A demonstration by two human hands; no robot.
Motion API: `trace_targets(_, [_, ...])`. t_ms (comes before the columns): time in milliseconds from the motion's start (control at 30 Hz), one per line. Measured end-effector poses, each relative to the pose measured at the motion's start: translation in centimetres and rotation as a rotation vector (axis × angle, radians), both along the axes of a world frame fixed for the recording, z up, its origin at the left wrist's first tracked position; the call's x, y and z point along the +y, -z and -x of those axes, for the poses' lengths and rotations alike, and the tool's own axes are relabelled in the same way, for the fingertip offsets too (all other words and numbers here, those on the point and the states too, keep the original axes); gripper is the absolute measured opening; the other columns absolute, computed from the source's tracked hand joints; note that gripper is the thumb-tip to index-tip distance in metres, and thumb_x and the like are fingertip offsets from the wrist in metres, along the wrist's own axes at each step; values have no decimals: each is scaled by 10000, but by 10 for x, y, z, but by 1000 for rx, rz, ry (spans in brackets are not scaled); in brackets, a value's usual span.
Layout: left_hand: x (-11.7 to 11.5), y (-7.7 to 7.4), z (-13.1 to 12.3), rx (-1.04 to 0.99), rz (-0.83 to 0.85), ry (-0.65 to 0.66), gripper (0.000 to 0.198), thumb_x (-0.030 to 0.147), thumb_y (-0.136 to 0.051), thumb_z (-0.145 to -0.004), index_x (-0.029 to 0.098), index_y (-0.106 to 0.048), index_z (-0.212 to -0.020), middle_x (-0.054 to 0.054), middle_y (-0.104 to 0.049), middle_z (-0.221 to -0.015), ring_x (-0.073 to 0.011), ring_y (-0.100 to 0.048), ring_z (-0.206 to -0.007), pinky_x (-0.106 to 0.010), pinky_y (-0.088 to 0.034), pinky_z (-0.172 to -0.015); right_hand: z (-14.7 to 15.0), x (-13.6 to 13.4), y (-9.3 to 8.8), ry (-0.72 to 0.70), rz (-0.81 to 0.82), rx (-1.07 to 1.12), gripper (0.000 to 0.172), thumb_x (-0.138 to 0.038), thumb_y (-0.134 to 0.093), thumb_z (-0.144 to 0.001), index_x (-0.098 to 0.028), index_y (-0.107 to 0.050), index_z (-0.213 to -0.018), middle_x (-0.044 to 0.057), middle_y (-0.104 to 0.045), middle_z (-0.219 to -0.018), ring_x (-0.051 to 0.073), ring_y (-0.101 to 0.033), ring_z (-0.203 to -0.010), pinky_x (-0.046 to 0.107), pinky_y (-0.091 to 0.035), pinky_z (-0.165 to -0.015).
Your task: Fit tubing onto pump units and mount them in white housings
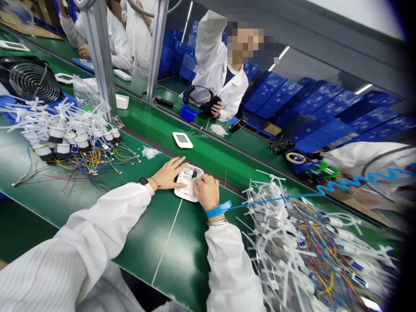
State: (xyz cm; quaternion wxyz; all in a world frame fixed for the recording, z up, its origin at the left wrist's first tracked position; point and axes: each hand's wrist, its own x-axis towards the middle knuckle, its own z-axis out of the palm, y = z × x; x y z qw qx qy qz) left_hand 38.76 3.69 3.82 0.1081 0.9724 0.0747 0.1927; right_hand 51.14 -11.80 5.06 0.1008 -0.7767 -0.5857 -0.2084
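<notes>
The white plastic housing (188, 186) lies face-up on the green surface (162, 242), directly under my hands, with a small dark-and-white component (189, 173) seated inside. My left grip (168, 174) is spread, its fingertips on the housing's 9 o'clock rim. My right grip (207, 192), wearing a blue wrist strap (218, 209), is pressed together over the housing's 4 o'clock side; I cannot tell whether it pinches anything. From the housing, a white screened device (182, 140) lies at 12 o'clock, clear pellets (151, 152) at 10, and cable-tied wire harnesses (65, 134) at 9, with another heap of harnesses (302, 242) at 4.
</notes>
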Motion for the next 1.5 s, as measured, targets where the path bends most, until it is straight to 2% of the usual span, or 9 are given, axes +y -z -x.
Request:
trace_targets(67, [2, 2, 0, 21, 35, -12, 887, 622, -531, -706, 135, -237, -1386, -130, -132, -1465, -316, -124, -1324, -458, -237, -1040, 3, 6, 0, -87, -54, 10, 206, -223, -527, -816, -188, -648, -979, 71, -592, -942, 204, -460, -853, 337, -295, -721])
trace_targets(167, [4, 2, -2, 41, 65, -9, 930, 613, -570, -672, 125, -227, -1386, -129, -124, -1467, -313, -101, -1332, -453, -211, -1054, 8, 19, 0, -213, -70, 15, 278, -173, -510, -816, -199, -609, -1074, 72, -590, -1016, 202, -472, -898, 338, -305, -748])
trace_targets(433, [5, 4, -5, 37, 146, -2, 1036, 542, -656, -588, 59, -197, -1382, -169, -122, -1459, -319, -70, -1340, -439, -171, -1077, 5, 32, 12, -317, -124, 85, 230, -135, -487, -800, -169, -657, -950, 70, -635, -925, 190, -522, -860, 336, -351, -786])
trace_targets(600, [6, 8, -6, -1, 160, 12, 1042, 502, -680, -547, 45, -231, -1368, -178, -134, -1454, -318, -80, -1339, -426, -184, -1081, 6, 37, 7, -329, -31, 52, 201, -116, -497, -776, -147, -671, -871, 74, -640, -833, 195, -541, -793, 332, -388, -749])
trace_targets(667, [7, 9, -6, -7, 168, 15, 1058, 509, -686, -537, 41, -230, -1368, -179, -138, -1453, -314, -79, -1341, -417, -177, -1087, 5, 39, 8, -337, -33, 36, 185, -123, -504, -775, -146, -675, -842, 73, -639, -799, 200, -547, -775, 333, -402, -732])
trace_targets(833, [8, 10, -7, -7, 200, 31, 1102, 592, -674, -534, 41, -220, -1373, -176, -139, -1453, -307, -65, -1346, -415, -159, -1096, -6, 41, 20, -416, -184, 80, 207, -144, -470, -833, -148, -670, -886, 77, -657, -878, 188, -571, -796, 306, -443, -723])
trace_targets(1033, [7, 10, -7, -8, 233, 46, 1109, 582, -702, -512, 53, -236, -1368, -177, -140, -1453, -307, -64, -1347, -416, -158, -1096, -16, 46, 18, -525, -131, 67, 192, -126, -482, -832, -146, -673, -815, 74, -658, -816, 187, -576, -752, 318, -451, -722])
trace_targets(1333, [7, 10, -7, 0, 227, 54, 1104, 579, -691, -538, 64, -200, -1382, -171, -141, -1454, -300, -65, -1350, -418, -160, -1098, -12, 46, 13, -436, -35, 178, 190, -133, -495, -825, -160, -683, -812, 64, -631, -809, 177, -557, -778, 309, -431, -727])
trace_targets(1500, [6, 9, -6, 6, 249, 47, 1079, 577, -677, -562, 94, -185, -1391, -162, -127, -1459, -312, -80, -1346, -448, -181, -1086, -7, 40, 5, -397, -53, 122, 194, -194, -493, -833, -182, -685, -862, 64, -605, -810, 180, -527, -793, 324, -388, -718])
